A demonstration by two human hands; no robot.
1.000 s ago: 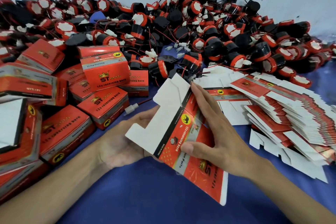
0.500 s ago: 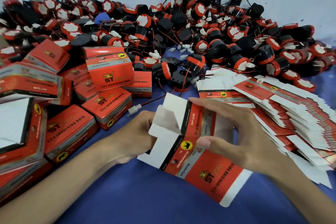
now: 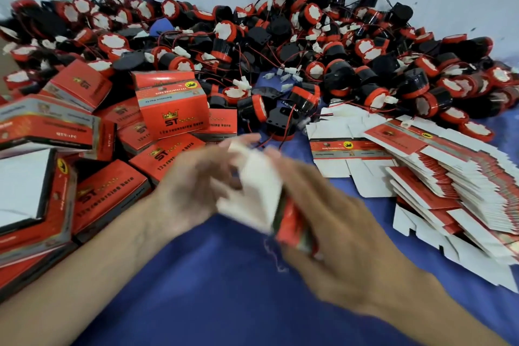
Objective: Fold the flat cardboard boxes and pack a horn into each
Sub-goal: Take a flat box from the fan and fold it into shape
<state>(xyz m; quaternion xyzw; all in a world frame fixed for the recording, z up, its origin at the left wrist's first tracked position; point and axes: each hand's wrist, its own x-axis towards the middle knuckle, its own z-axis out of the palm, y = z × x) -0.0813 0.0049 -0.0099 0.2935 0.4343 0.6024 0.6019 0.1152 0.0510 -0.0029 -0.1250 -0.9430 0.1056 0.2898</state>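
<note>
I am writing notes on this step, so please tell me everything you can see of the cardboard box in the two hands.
The cardboard box is partly folded: white unprinted flaps face the camera, its red printed outside shows at the lower right. The left hand and the right hand hold it from either side, above the blue cloth. Motion blur hides the print and the exact fold.

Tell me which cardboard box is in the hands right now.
The blurred box gripped between the left hand and right hand, white inside showing. The flat blanks lie stacked at right; the finished boxes sit piled at left.
</note>
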